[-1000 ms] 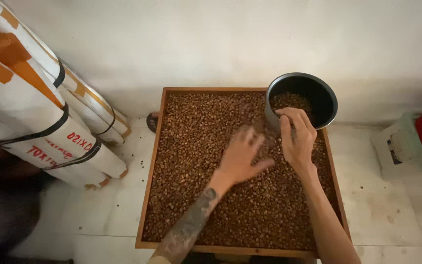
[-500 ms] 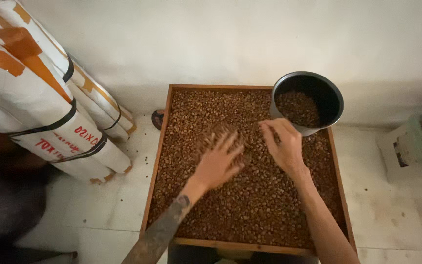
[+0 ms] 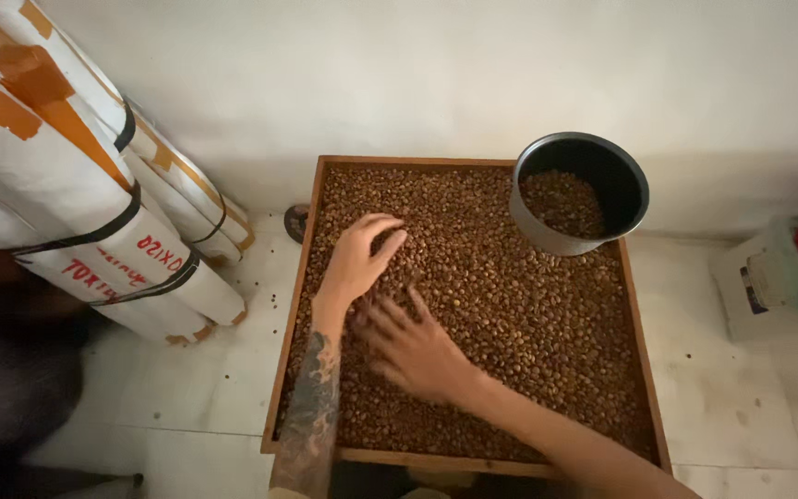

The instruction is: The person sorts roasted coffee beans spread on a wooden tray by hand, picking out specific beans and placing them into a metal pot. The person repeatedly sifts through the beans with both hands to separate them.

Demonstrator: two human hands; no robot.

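Fingers spread on both hands, left hand (image 3: 359, 261) and right hand (image 3: 415, 349) flat on brown beans (image 3: 528, 323), wooden tray (image 3: 292, 319), dark pot (image 3: 579, 192) at its corner.

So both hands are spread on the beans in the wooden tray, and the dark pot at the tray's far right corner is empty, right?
Not quite: the dark pot holds beans, as the head view shows. Both the left hand and right hand do rest on the beans in the wooden tray.

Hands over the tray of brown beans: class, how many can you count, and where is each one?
2. The left hand rests on the beans near the wooden tray's left side; the right hand lies just below it, fingers spread.
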